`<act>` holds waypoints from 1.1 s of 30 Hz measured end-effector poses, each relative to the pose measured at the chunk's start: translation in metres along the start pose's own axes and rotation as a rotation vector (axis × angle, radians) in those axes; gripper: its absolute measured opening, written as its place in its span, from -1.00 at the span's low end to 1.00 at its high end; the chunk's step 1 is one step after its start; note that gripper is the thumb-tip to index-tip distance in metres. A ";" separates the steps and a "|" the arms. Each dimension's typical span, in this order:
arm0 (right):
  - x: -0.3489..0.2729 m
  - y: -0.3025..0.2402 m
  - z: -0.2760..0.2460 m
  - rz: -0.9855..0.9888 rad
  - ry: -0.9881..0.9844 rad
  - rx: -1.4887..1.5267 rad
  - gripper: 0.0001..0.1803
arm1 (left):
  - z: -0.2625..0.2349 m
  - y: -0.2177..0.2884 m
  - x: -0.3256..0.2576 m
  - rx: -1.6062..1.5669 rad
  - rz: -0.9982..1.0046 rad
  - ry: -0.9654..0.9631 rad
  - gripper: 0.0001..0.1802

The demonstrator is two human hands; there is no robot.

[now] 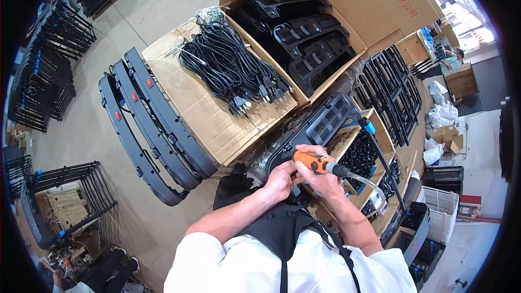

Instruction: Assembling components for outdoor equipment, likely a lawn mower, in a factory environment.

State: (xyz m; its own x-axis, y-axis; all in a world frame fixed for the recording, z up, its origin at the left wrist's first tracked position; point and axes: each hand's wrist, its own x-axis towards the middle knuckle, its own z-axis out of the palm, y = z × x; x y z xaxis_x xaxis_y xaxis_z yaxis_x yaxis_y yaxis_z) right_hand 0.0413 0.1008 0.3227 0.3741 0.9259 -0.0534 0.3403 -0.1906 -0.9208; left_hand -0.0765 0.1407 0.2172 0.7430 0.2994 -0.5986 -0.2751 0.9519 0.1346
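Biggest item: open cardboard box [374,0] at top, holding stacked black plastic housings [304,32]. Left of it, a flat cardboard sheet [206,108] carries a heap of coiled black power cords [228,65]. Three long curved black panels [152,125] with small red switches lean against that sheet's left edge. Black wire racks [396,92] lie right of the box; more of them stand on the floor at far left.

Workpiece: black vented housing [320,127], tilted, directly in front of the person, just below the cardboard sheet and beside a tray of small black parts [358,157].

Right hand [320,176] is wrapped closed around an orange powered screwdriver [317,161]; a clear hose [369,182] runs off its rear end to the right. Tool tip points left toward the housing's lower edge.

Left hand [279,179] is curled, fingers bunched at the tool tip against the housing. Whatever it's pinching is hidden, can't tell.
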 end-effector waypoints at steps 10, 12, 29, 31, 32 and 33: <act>0.005 -0.006 -0.001 -0.059 0.033 -0.104 -0.49 | 0.013 -0.010 -0.007 0.114 -0.086 0.015 -0.70; 0.000 -0.011 -0.011 0.010 0.049 -0.013 -0.44 | 0.010 -0.015 0.003 0.180 -0.123 -0.017 -0.71; -0.265 -0.030 -0.112 0.166 1.397 0.430 -0.31 | 0.098 -0.079 0.092 0.630 -0.443 -0.406 -0.31; -0.299 -0.035 -0.088 0.214 1.507 0.451 -0.31 | 0.098 -0.093 0.099 0.713 -0.483 -0.423 -0.28; -0.319 -0.036 -0.075 0.284 1.558 0.432 -0.31 | 0.102 -0.098 0.097 0.790 -0.388 -0.430 -0.28; -0.337 -0.035 -0.064 0.353 1.602 0.416 -0.32 | 0.109 -0.099 0.097 0.860 -0.284 -0.441 -0.28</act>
State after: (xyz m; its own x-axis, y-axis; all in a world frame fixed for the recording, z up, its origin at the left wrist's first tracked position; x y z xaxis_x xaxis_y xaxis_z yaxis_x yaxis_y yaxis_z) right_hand -0.0414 -0.2252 0.3979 0.9001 -0.4268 -0.0871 -0.0805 0.0336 -0.9962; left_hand 0.0892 0.0825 0.2318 0.9200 -0.1148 -0.3746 0.3519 0.6627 0.6610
